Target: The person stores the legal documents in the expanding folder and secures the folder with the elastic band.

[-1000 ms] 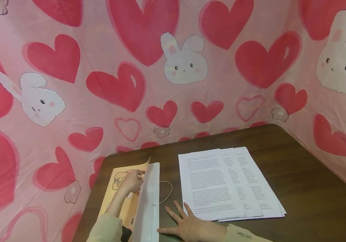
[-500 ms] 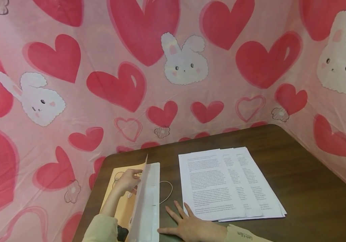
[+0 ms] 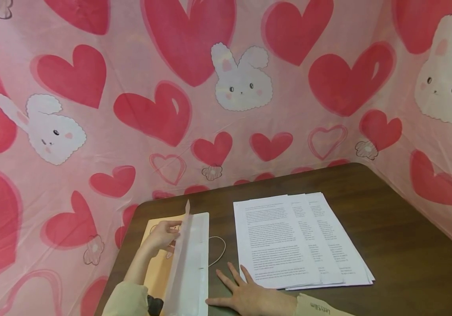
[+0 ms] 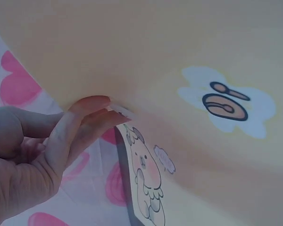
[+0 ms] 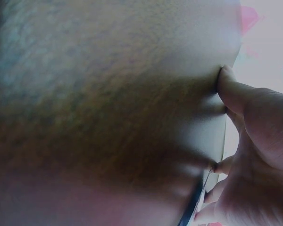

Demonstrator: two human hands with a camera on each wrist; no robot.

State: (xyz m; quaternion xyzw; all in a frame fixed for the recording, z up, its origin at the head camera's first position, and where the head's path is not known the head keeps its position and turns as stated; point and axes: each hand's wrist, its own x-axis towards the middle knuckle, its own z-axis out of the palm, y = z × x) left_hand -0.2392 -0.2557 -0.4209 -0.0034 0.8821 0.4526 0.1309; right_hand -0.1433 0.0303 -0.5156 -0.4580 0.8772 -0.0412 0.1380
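My left hand [image 3: 162, 237] pinches the raised cover of a folder [image 3: 199, 250] at the table's left side. The cover's outside is orange-yellow with cartoon drawings, including a spoon drawing [image 4: 229, 89]; its pale inside faces right. In the left wrist view, thumb and fingertips [image 4: 96, 101] meet at the cover's edge, by a small pale tab. The folder's white inside shows to the right of the standing cover. My right hand [image 3: 249, 296] rests on the table with fingers spread and straight, its thumb right at the folder's right edge.
A fanned stack of printed sheets [image 3: 277, 245] lies right of the folder, close by the right fingertips. A thin looped cord [image 3: 224, 248] sticks out from the folder's right edge. Pink heart-and-rabbit cloth [image 3: 241, 123] hangs behind the dark wooden table [image 3: 403, 245].
The left hand has moved a little to the left, and the folder's cover has swung left with it, showing more of the white inside. The right hand has stayed still.
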